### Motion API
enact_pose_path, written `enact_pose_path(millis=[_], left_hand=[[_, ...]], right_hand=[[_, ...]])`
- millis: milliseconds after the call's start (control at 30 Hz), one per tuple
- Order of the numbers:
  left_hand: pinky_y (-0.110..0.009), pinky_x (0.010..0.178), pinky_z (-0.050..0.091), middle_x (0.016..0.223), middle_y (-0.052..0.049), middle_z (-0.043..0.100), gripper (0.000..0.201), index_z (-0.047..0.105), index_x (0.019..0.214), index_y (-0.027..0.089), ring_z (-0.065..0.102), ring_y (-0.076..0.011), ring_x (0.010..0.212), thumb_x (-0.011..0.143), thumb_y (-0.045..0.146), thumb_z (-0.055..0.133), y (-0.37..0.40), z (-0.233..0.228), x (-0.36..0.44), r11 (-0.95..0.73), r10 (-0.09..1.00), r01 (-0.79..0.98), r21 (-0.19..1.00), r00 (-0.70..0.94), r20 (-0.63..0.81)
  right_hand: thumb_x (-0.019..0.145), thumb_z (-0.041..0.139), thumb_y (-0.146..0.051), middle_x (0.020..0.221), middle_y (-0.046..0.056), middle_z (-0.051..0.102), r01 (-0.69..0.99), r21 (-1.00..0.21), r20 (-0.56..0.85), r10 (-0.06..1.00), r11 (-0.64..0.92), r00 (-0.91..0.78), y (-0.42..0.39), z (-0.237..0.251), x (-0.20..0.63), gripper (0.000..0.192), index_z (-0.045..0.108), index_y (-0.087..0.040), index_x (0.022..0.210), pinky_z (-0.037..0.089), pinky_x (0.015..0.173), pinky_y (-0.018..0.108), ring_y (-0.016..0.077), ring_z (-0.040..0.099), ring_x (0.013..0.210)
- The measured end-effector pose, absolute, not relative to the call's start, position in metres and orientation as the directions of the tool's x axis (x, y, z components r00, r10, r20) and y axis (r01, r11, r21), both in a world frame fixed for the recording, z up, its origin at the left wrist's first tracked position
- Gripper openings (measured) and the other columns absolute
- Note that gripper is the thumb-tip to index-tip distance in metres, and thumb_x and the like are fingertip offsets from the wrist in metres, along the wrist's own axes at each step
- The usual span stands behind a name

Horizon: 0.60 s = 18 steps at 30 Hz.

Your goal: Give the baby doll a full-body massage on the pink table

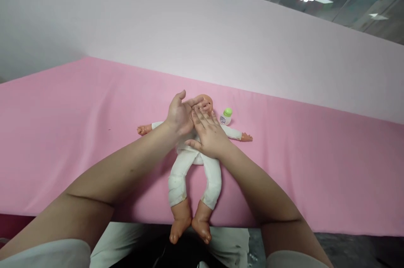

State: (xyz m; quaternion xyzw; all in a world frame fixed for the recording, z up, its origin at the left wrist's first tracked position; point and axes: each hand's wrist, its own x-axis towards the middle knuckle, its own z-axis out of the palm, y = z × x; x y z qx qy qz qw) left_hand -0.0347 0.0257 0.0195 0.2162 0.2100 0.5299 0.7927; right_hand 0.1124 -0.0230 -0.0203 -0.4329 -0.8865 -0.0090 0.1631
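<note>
A baby doll (196,159) with a white cloth body lies on its back, its feet toward me and its arms spread wide. Above its chest my left hand (183,114) is turned palm up, fingers stretched out and thumb apart. My right hand (208,133) lies palm down with its fingers across the left hand's fingers and palm. Neither hand grips anything. Both hide the doll's chest and much of its head. Beside the head, on the right, stands a small bottle (226,117) with a green cap and a printed label.
A pink cover (94,133) spreads over the table. Behind it rises a pale wall (202,36), with a glass pane above that reflects ceiling lights. The doll's feet reach past the table's front edge, near my lap.
</note>
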Motion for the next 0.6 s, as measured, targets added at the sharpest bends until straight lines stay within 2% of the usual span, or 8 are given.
enact_pose_path(millis=[133,300,467,600], left_hand=[[-0.046,0.088,0.066,0.111,-0.021,0.078,0.064,0.067,0.131,0.009,0.079,-0.0346,0.104,0.101,0.062,0.049,0.034,0.019,-0.043,0.315,0.945,-0.722,0.616,0.301,-0.13],[-0.045,0.092,0.067,0.12,-0.023,0.077,0.069,0.067,0.135,0.008,0.078,-0.0348,0.113,0.104,0.065,0.045,0.036,0.018,-0.047,0.308,0.945,-0.724,0.617,0.305,-0.115],[-0.048,0.102,0.063,0.126,-0.023,0.078,0.078,0.067,0.138,0.009,0.074,-0.0365,0.125,0.105,0.072,0.037,0.032,0.024,-0.051,0.362,0.902,-0.713,0.601,0.43,-0.033],[-0.053,0.11,0.058,0.134,-0.02,0.076,0.088,0.067,0.142,0.014,0.067,-0.0405,0.137,0.099,0.085,0.037,0.022,0.035,-0.052,0.39,0.86,-0.691,0.609,0.51,0.028]], right_hand=[[0.103,0.052,-0.075,0.181,0.023,0.016,0.754,-0.168,0.266,0.766,0.635,-0.586,-0.033,-0.016,0.105,0.106,0.018,-0.005,0.174,0.01,0.139,0.06,0.035,0.005,0.172],[0.101,0.052,-0.078,0.18,0.026,0.017,0.717,-0.176,0.302,0.731,0.674,-0.612,-0.045,-0.014,0.095,0.11,0.02,-0.001,0.173,0.012,0.139,0.061,0.0369,0.009,0.172],[0.102,0.053,-0.075,0.181,0.025,0.019,0.667,-0.146,0.366,0.666,0.73,-0.649,-0.055,-0.014,0.088,0.108,0.018,-0.001,0.173,0.01,0.14,0.062,0.0369,0.004,0.172],[0.103,0.056,-0.068,0.183,0.022,0.014,0.687,-0.096,0.408,0.658,0.72,-0.633,-0.058,-0.019,0.085,0.105,0.011,-0.006,0.175,0.001,0.138,0.067,0.0375,-0.001,0.172]])
